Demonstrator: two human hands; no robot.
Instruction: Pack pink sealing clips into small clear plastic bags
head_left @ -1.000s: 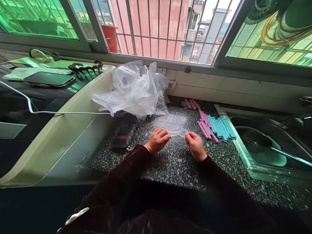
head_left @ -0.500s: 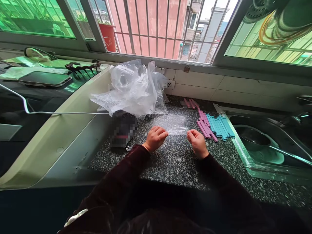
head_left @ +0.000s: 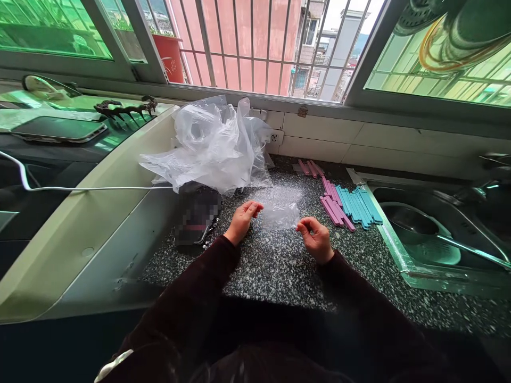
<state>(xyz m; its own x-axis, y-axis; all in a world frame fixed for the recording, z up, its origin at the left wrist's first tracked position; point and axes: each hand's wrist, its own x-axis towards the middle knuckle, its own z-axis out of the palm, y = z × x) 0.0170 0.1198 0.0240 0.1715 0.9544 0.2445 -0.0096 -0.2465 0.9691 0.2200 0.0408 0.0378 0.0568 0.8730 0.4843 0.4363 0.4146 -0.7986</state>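
Clear film point(head_left: 280, 217) (crinkled) in right hand point(head_left: 316, 241)

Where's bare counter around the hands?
Bare: countertop between the sleeves, nearer than the clear plastic; also between right hand, teal strips and sink. Crowded: left, plastic bags, blurred dark item; right, pink strips alongside teal.

A: Layout?
B: Plastic film point(head_left: 280, 216) between left hand point(head_left: 241, 219) and right hand point(head_left: 316, 240); countertop point(head_left: 271, 274) beneath both.
A: Left side?
B: Bag heap point(head_left: 215, 146) behind left hand, slightly left; phone point(head_left: 59, 129) farther left.
A: Right side?
B: Strips point(head_left: 360, 206) behind and right of right hand; sink point(head_left: 394, 250) farther right, pan point(head_left: 411, 221) inside; window bars point(head_left: 252, 48) behind all.
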